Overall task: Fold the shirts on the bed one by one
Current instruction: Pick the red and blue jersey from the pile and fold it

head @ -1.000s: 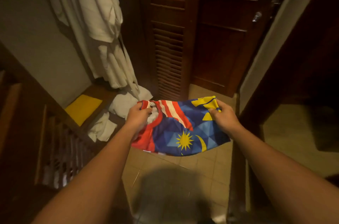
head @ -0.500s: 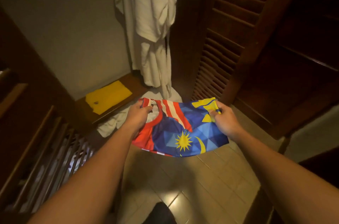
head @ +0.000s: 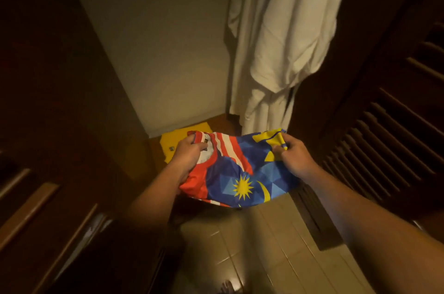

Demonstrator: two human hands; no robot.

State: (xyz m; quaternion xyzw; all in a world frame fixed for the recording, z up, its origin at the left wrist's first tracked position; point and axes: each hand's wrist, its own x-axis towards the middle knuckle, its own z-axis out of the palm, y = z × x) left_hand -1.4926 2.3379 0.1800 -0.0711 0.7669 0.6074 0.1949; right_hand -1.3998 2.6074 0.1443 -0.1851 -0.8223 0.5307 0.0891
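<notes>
Now facing the closet corner rather than the door: white robe [head: 283, 36] hangs dead ahead, yellow garment [head: 171, 143] lies on the shelf below. Folded shirt [head: 240, 173] unchanged, stretched in mid-air above the tiled floor [head: 252, 245]. Left hand [head: 189, 153] clamped on the collar end, right hand [head: 294, 157] pinching the far edge; apparently being carried to put away.

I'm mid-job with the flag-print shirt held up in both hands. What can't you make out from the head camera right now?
- Bed: not in the head view at all.
- Shirt: its underside and how many folds it has are hidden by its own top layer.
- Left hand and right hand: fingertips are tucked into the cloth.
- Yellow cloth: partly covered by the shirt and left hand.
- White robe: cut off by the top edge.
</notes>
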